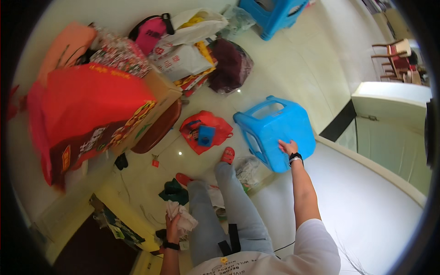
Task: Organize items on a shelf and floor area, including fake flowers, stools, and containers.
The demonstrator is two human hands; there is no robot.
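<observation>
My right hand [289, 147] is on the flat seat of a blue plastic stool [297, 120], fingers curled at its middle. The stool's legs and open sides face left, and its feet are partly hidden. Down at the lower left, my left hand [173, 225] grips a crumpled pale pink cloth [182, 216] beside my leg. A dark green cloth or bag [174, 192] lies on the floor just beyond it. Ahead of my red slippers [228, 155] is a red plastic bag [220, 125] with a small blue box [206, 135] on top.
A large red bag [99, 92] and a cardboard box [161, 86] rest on a brown stool [165, 127]. White bags [182, 62] and a maroon bundle [227, 65] lie along the wall. Another blue stool [271, 17] stands farther off. Clear plastic [248, 170] lies near my foot.
</observation>
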